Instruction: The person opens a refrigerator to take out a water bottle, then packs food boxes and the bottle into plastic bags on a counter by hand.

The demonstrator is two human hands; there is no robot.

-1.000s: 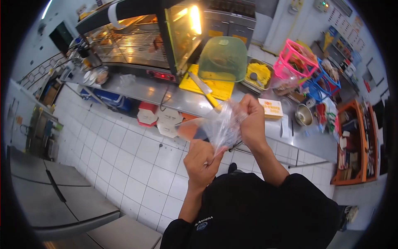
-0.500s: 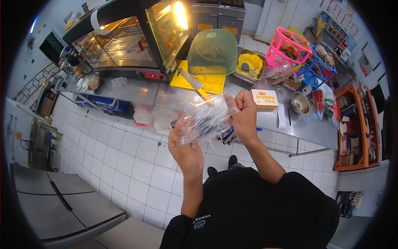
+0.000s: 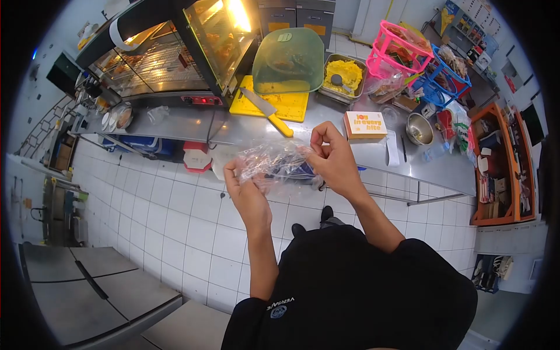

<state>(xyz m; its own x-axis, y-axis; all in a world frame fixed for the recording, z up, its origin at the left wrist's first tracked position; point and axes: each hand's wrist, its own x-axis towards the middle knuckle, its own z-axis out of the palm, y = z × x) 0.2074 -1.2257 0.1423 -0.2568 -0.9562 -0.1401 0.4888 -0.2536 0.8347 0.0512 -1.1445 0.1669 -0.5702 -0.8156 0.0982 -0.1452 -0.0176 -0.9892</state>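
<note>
Crumpled, see-through thin plastic [image 3: 273,165] is stretched between my two hands above the floor, in front of the counter; whether it is a bag or a glove I cannot tell. My left hand [image 3: 248,197] pinches its left end. At the right end, my right hand [image 3: 336,157] grips it between thumb and curled fingers. Just beyond the plastic, a knife [image 3: 265,108] with a yellow handle lies partly on a yellow cutting board [image 3: 294,111]. A white and orange box [image 3: 366,125] stands past my right hand.
A green translucent cover [image 3: 289,61] stands on the board. A metal pan of yellow food [image 3: 343,74], pink basket [image 3: 382,53], blue basket [image 3: 446,76] and steel bowl [image 3: 420,129] line the counter [image 3: 373,154]. A lit glass warmer [image 3: 154,64] is at left.
Both hands have shifted a little left, and the plastic hangs lower and more bunched. The view has tilted slightly, so the counter items appear higher and further left.
</note>
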